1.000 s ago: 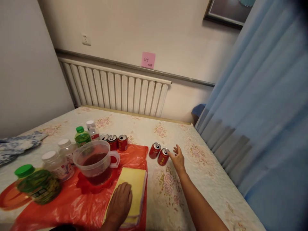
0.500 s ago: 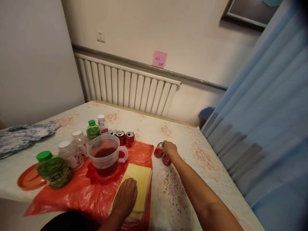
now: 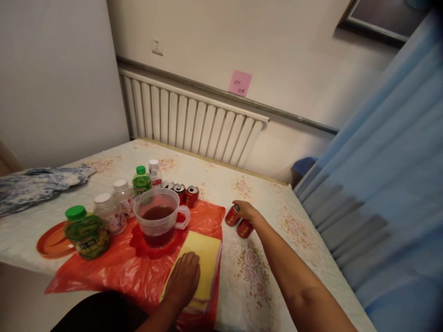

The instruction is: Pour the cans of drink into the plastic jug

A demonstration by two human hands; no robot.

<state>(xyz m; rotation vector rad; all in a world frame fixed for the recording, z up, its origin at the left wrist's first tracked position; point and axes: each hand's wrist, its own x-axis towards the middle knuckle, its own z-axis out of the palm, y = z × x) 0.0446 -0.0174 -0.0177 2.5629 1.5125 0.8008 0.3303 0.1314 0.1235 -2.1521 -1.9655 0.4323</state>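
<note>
My right hand reaches across the flowered tablecloth and rests on top of two red drink cans: one can is under the fingers, the other can lies just below the palm. The fingers curl over the cans. My left hand lies flat, fingers together, on a folded yellow cloth that sits on a red plastic bag.
A clear jug of dark liquid stands on the red bag. Behind it stand three more cans and several bottles. A green-capped jar rests on an orange plate. A radiator and a blue curtain border the table.
My right hand moved from beside the two cans onto their tops and closed over them. The view shifted left and down. My left hand stayed on the yellow cloth.
</note>
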